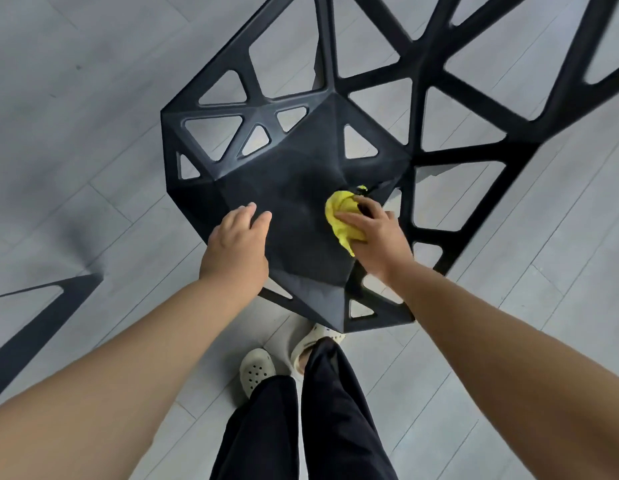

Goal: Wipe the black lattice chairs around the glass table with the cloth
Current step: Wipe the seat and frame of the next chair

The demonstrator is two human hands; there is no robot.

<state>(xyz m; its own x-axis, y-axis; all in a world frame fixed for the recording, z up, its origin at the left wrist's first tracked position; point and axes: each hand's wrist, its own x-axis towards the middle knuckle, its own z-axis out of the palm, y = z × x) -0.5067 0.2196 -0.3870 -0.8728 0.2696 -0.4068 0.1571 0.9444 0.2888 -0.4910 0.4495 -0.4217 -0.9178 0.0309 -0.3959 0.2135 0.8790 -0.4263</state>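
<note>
Grey plank floor (93, 98) | black lattice chair (294, 188) on it, long axis 7 to 1 o'clock, backrest toward 1 | right hand (377, 237) clutches yellow cloth (339, 220) on seat, 3 o'clock side | left hand (237, 244) lies relaxed on seat, 9 o'clock

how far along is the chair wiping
Done: nothing shows as finished; no wiped patch stands out. In hand: the right hand grips the cloth on the seat, at its right side, while the left hand rests on it. Left: the rest of the seat, the lattice back and the black piece at lower left.
</note>
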